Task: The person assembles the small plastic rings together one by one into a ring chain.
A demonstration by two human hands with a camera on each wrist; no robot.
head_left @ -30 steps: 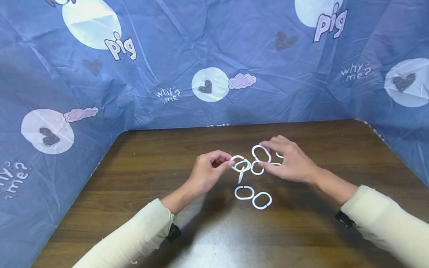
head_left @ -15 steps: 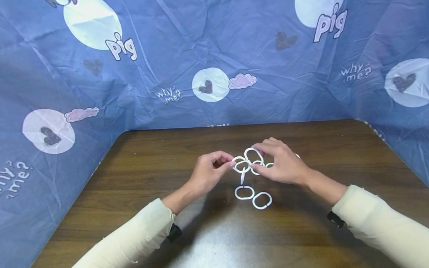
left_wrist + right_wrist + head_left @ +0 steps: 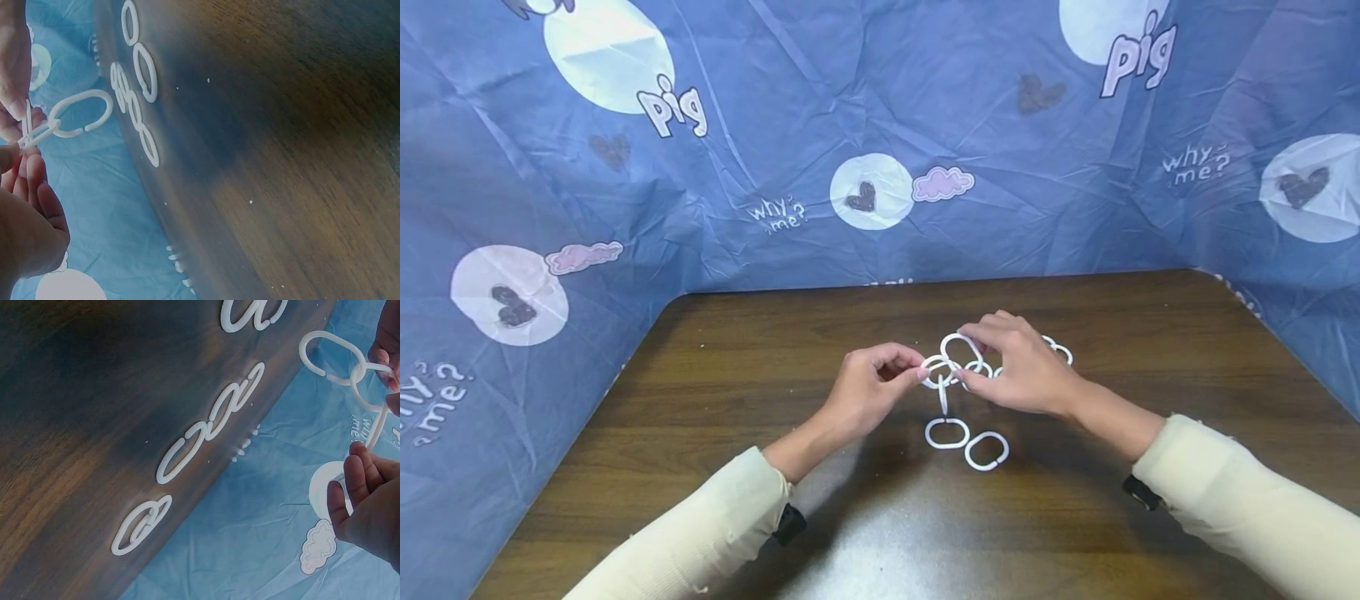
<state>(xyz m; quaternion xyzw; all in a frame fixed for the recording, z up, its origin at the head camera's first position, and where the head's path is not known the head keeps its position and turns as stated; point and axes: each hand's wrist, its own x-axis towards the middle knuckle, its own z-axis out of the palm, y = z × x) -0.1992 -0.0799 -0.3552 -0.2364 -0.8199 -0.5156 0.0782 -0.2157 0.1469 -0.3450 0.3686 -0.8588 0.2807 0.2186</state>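
White oval plastic chain links, each with a small gap, are at both hands. My left hand [image 3: 868, 387] pinches one link [image 3: 927, 362] between thumb and fingertips. A second link [image 3: 943, 397] hangs through it, seen clearly in the left wrist view as a dangling link [image 3: 107, 100]. My right hand [image 3: 1030, 367] pinches another link [image 3: 950, 338] between thumb and fingers, tilted up. Its edge meets the left hand's link; whether the two are hooked together I cannot tell. In the right wrist view, fingers partly hide the meeting point above the right hand [image 3: 375, 500].
Two loose links, a left one [image 3: 927, 433] and a right one [image 3: 968, 455], lie on the brown wooden table [image 3: 760, 500] nearer me. Several more lie behind and under my right hand, including one link [image 3: 1064, 354] at the right. A blue printed cloth [image 3: 1000, 233] hangs behind the table.
My right hand has moved left with its link, bringing it against the left hand's link. More links on the table show to the right of it. The left hand has barely shifted.
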